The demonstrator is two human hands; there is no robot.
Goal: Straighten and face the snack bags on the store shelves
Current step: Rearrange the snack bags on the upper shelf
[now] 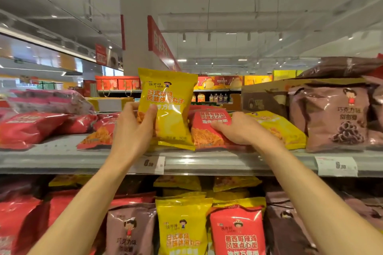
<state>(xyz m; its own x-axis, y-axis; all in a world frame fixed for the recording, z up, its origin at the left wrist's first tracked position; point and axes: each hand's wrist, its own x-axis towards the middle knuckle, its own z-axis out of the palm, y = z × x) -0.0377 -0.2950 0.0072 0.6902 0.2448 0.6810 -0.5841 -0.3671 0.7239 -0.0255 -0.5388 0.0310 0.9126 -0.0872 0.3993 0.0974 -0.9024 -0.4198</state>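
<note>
A yellow snack bag (170, 101) stands upright at the front of the top shelf (62, 159), its printed face toward me. My left hand (132, 130) grips its lower left edge, thumb on the front. Right beside it a red snack bag (207, 128) leans back, and my right hand (242, 128) holds its right side with curled fingers. Another yellow bag (284, 128) lies flat behind that hand. Red bags (31, 126) lie toppled on the left, and a brown chocolate bag (335, 116) stands at the right.
The lower shelf holds upright bags: brown (130, 232), yellow (182, 227), red (238, 232). Price tags (336, 166) hang on the top shelf's front rail. A cardboard box (265, 97) sits behind the right-hand bags. Pink bags (49, 101) are piled at the back left.
</note>
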